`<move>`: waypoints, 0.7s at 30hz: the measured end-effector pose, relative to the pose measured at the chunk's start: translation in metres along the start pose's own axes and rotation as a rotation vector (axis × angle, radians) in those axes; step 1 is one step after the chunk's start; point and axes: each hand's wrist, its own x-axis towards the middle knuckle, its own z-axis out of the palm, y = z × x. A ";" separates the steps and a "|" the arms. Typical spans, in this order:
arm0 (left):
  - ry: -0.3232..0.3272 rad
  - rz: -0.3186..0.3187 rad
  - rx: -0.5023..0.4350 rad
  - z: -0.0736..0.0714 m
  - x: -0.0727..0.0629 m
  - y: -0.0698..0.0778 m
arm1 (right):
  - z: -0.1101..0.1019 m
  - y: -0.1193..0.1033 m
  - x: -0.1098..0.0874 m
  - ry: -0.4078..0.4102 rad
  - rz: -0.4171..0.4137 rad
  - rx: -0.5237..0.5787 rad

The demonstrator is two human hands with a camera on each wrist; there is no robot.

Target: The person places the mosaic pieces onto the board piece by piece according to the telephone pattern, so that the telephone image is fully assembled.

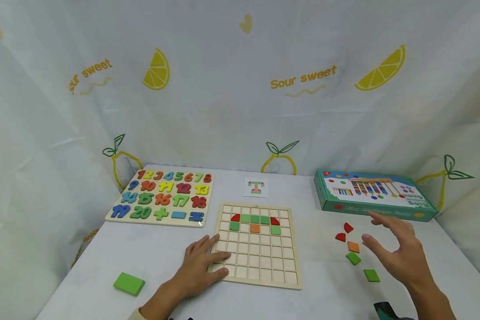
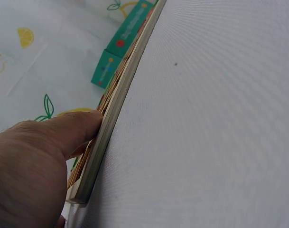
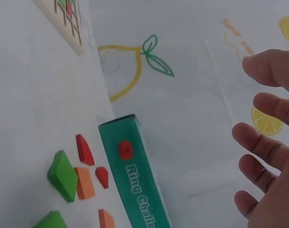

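Observation:
My left hand [image 1: 198,270] rests with spread fingers on the left edge of a wooden grid board [image 1: 296,266]. In the left wrist view the thumb [image 2: 80,127] touches the board's rim [image 2: 113,114]. Toward the board's top sit two red quarter-round pieces [image 1: 274,221], several green squares [image 1: 254,219] and an orange square [image 1: 254,228]. My right hand [image 1: 404,251] hovers with parted fingers and holds nothing. Left of it lie loose red quarter-rounds [image 1: 348,227], an orange square [image 1: 354,246] and green squares [image 1: 371,275]. The right wrist view shows two orange pieces [image 3: 85,183].
A pattern card [image 1: 256,187] lies behind the board. At the back left is a number puzzle [image 1: 160,195], at the back right a green Ring Challenge Game box [image 1: 376,195]. A green block [image 1: 129,284] lies front left. Near the front right edge is a dark green object [image 1: 386,311].

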 end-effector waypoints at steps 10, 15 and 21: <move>0.000 0.006 0.003 -0.001 0.000 0.001 | 0.005 0.040 -0.003 -0.031 0.212 -0.056; -0.010 0.002 0.002 -0.002 0.000 0.002 | 0.010 0.056 -0.005 -0.071 0.295 -0.079; -0.012 -0.002 0.008 -0.003 0.000 0.003 | 0.017 0.075 -0.006 -0.168 0.346 -0.099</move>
